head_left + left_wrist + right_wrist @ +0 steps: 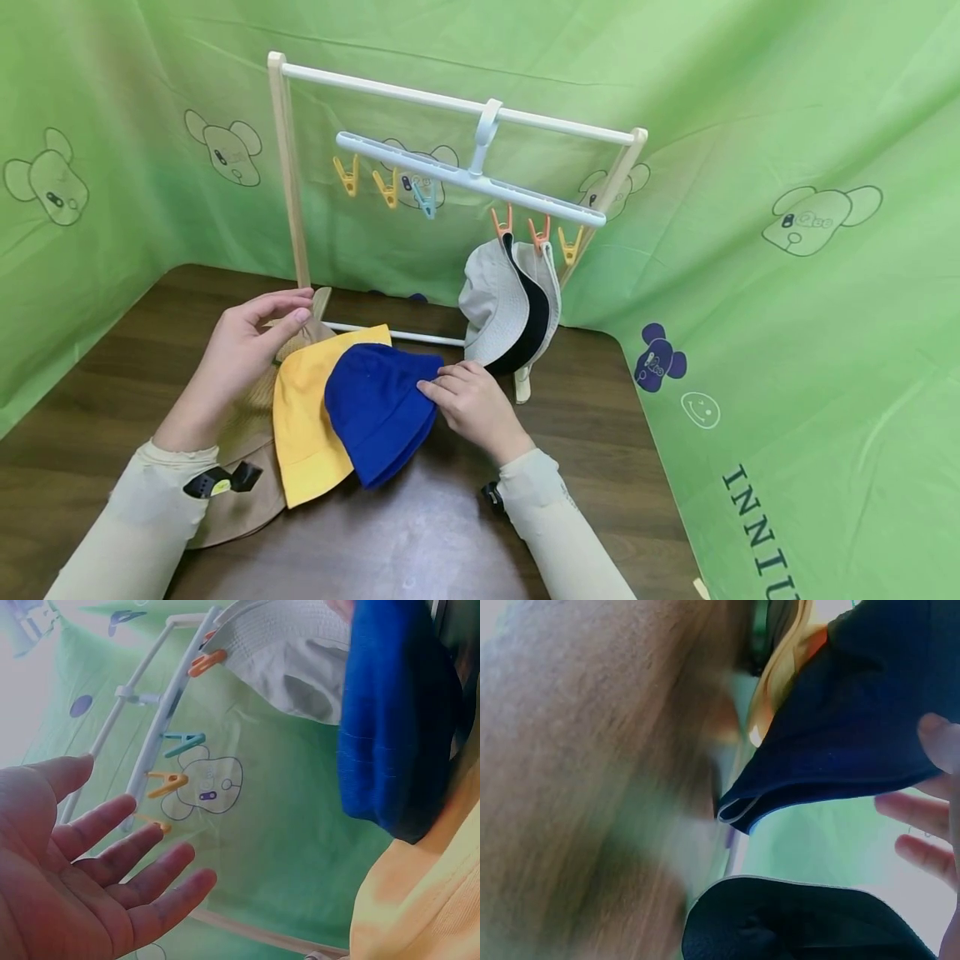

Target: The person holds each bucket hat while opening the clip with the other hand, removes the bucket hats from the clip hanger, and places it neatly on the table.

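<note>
My right hand (474, 408) pinches the edge of a blue bucket hat (378, 408), which is lifted at the front of the rack. Behind and left of it lies a yellow bucket hat (307, 417), partly covered by the blue one. Over the yellow hat's left side hovers my left hand (251, 342), palm turned inward, its fingers loosely extended and holding nothing in the left wrist view. Under that hand is a tan hat (251, 483), mostly hidden. Two pale hats (495, 292) with a black underside showing hang from orange clips (501, 221) on the light blue hanger (457, 173).
The hanger hooks onto the white top bar (375, 86) of a wooden-legged rack (288, 175). Yellow clips (386, 189) and a blue clip (425, 200) dangle from its left half, another yellow clip (571, 246) at the right end. Green printed cloth (825, 333) surrounds the brown table (600, 467).
</note>
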Tool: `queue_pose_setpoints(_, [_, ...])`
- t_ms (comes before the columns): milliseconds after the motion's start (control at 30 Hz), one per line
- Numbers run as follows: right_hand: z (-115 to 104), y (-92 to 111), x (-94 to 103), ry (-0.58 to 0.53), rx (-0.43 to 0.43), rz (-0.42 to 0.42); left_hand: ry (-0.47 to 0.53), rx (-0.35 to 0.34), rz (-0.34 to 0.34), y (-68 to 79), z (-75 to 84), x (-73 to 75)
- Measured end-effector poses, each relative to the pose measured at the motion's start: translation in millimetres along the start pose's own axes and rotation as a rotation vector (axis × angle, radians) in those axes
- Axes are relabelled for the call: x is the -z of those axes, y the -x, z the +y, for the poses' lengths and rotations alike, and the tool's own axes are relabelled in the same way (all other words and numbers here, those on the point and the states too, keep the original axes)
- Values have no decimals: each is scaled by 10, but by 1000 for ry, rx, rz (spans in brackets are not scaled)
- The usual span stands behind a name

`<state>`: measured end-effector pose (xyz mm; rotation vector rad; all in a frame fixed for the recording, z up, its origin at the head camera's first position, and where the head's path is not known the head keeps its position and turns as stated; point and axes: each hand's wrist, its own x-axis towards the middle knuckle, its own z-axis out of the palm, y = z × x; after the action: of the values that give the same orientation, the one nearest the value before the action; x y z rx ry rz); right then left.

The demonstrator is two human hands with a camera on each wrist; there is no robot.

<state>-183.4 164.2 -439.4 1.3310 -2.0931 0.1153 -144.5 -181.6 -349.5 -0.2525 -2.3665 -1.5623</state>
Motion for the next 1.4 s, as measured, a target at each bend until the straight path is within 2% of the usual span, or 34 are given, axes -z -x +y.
queue_pose_setpoints(200, [-6,12,-30,-17,27,-78,-11,15,-8,2,13,9])
queue_pose_setpoints(433, [-7,43,-76,-52,19,-189,-22,26,-23,-7,33,13])
queue_pose_setpoints(800, [-10,71,-106,-72,-21,-273,-29,29,-28,-4,9,11])
queue_pose_setpoints(1167, [-79,78,-112,-70,-61,-401,-32,23,-57,12,14,8])
queue_pose_setpoints(1400, [-119,78,-90,-107,-102,-454,-39,30,-61,20,21,10])
